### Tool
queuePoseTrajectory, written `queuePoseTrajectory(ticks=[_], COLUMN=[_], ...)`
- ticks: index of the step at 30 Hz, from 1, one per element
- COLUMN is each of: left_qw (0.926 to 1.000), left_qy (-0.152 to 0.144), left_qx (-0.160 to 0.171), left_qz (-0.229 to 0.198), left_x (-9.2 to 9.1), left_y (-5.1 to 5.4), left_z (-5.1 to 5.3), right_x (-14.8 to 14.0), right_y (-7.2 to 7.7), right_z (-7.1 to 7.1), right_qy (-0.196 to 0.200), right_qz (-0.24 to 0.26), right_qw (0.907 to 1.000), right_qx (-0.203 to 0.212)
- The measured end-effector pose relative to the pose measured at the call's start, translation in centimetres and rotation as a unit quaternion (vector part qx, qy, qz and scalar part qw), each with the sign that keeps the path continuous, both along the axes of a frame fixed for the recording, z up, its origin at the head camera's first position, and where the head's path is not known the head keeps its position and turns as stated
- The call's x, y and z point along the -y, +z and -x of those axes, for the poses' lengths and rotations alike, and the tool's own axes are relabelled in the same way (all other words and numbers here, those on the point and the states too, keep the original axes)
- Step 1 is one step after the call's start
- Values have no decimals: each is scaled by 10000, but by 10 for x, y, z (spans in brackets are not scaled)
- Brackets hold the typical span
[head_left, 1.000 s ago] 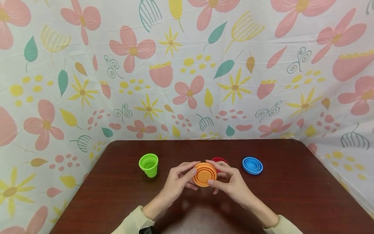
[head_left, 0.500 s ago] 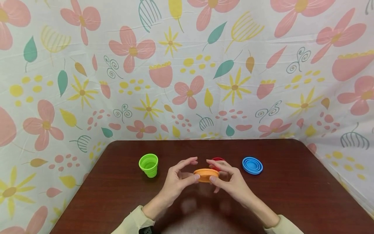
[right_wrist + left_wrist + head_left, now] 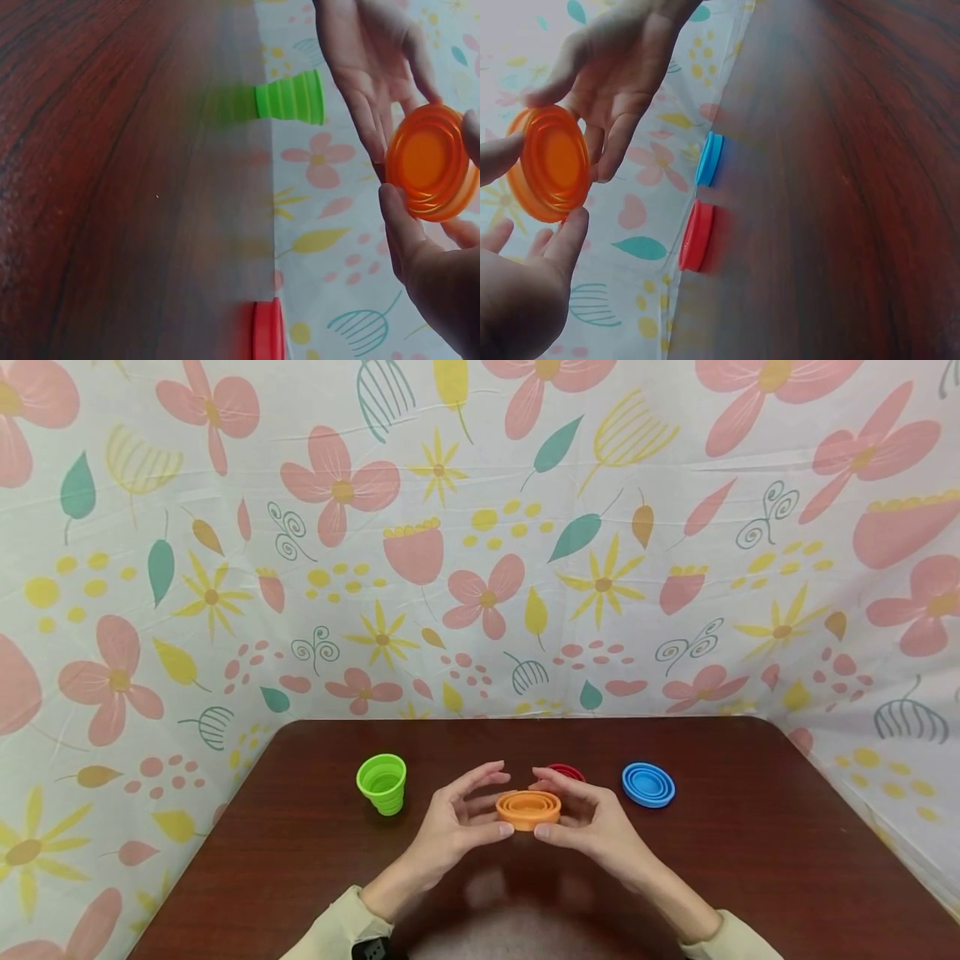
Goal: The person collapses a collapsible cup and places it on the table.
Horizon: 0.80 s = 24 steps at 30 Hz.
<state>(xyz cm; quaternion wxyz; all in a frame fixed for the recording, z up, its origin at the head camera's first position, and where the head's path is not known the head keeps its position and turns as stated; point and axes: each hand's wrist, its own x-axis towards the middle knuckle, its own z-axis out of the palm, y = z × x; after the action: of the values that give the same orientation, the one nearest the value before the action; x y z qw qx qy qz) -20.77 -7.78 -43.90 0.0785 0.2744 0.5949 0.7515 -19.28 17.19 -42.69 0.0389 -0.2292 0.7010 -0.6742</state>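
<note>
An orange collapsible cup [image 3: 528, 811], folded flat, is held above the table between both hands, its ringed side facing up at a slant. At its left edge, my left hand [image 3: 450, 827] pinches it with thumb and fingers, the index finger raised off the rim. My right hand [image 3: 600, 825] grips the right edge, thumb at the near side. Behind the right fingers, a folded red cup [image 3: 567, 772] is partly hidden. A folded blue cup [image 3: 648, 785] lies to the right. Expanded and upright, a green cup [image 3: 382, 783] stands on the left.
The dark brown wooden table [image 3: 750, 860] carries all the cups. A white cloth [image 3: 480, 677] with flower prints hangs behind its far edge and along both sides. A dark watch [image 3: 371, 948] shows at the left sleeve.
The orange cup has tilted from facing the head camera, through nearly edge-on, to its ringed side slanting upward. Left index finger has come off its rim. The other cups stay put.
</note>
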Motion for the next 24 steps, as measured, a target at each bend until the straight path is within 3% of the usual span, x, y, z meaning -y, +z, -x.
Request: queuePoseTrajectory(ticks=[10, 17, 24], left_qw=[9968, 9958, 9959], left_qy=[-336, -696, -768], left_qx=[572, 490, 448], left_qz=[442, 333, 145], left_x=[1, 0, 0], left_y=[-3, -6, -7], left_z=[0, 3, 4], right_x=[-2, 0, 3], right_y=[-2, -3, -1], right_z=[3, 3, 2], right_qy=[377, 377, -42], right_qz=[118, 3, -498], right_qw=[9989, 9987, 9970], right_qx=[-259, -356, -586])
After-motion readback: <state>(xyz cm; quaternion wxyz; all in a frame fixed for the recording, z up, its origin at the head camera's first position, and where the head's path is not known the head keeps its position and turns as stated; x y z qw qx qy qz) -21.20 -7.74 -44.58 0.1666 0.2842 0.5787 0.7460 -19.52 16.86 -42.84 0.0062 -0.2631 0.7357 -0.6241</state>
